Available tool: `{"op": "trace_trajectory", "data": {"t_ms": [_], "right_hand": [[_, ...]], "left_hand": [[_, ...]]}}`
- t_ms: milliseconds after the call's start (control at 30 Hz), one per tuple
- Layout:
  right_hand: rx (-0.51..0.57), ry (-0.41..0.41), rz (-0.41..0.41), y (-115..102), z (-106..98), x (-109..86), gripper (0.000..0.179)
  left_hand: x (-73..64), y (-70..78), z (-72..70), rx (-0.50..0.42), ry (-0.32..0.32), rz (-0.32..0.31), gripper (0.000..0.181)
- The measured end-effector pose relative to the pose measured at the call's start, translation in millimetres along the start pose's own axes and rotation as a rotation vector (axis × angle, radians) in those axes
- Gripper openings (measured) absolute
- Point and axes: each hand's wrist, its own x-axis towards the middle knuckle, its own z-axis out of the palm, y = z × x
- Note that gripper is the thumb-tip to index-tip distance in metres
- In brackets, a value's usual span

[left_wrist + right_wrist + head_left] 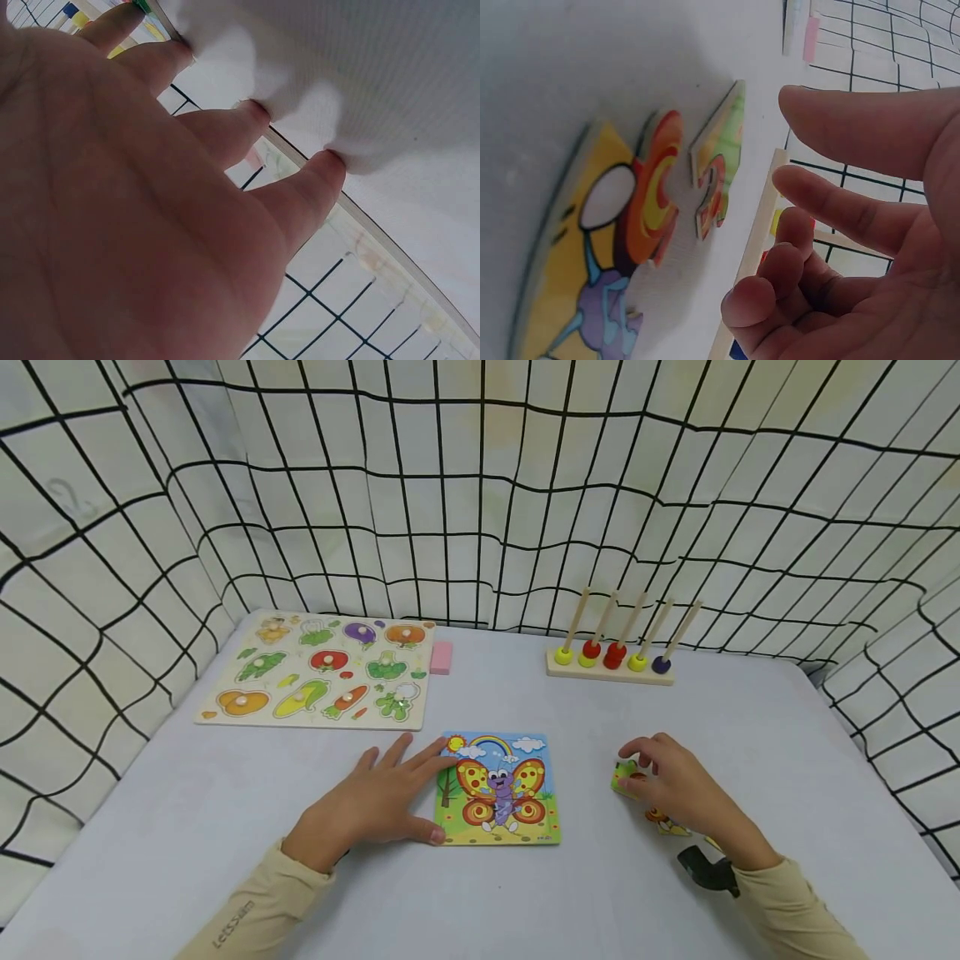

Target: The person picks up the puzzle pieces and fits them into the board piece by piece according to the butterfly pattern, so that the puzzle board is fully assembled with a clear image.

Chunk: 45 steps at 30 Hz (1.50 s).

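Observation:
A square butterfly puzzle board lies flat near the middle of the table. My left hand rests by its left side, fingers spread, with thumb and forefinger at the board's edge. In the left wrist view the fingertips of that hand touch the white surface. My right hand hovers over loose puzzle pieces, partly hiding them. One green and orange piece lies beyond a yellow piece with purple and orange parts. Between the right thumb and forefinger there is a gap, holding nothing.
At the back left lies a vegetable peg board, with a pink block beside it. A wooden bead stand with upright rods stands back right. Black netting over white walls surrounds the table.

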Motion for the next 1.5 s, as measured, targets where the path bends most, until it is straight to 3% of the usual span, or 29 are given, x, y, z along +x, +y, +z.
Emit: {"op": "trace_trajectory", "data": {"t_ms": [367,700,933,1233,1500], "right_hand": [[-0.056,-0.058,0.035,2,2,1.7,0.039],[-0.111,-0.057,0.002,1,4,4.0,0.032],[-0.122,-0.034,-0.012,-3,7,3.9,0.029],[-0.16,0.064,-0.044,-6,13,0.6,0.033],[-0.156,0.03,-0.022,-5,13,1.2,0.035]], "left_hand": [[0.5,1.4,-1.0,-0.01,-0.009,0.005,0.096],[1.3,2.5,-1.3,-0.014,-0.01,0.01,0.096],[2.2,2.5,-2.4,-0.013,-0.011,0.007,0.095],[-0.2,2.6,-3.3,-0.004,-0.011,0.004,0.097],[0.6,0.0,-0.6,0.008,0.007,0.005,0.096]]}}
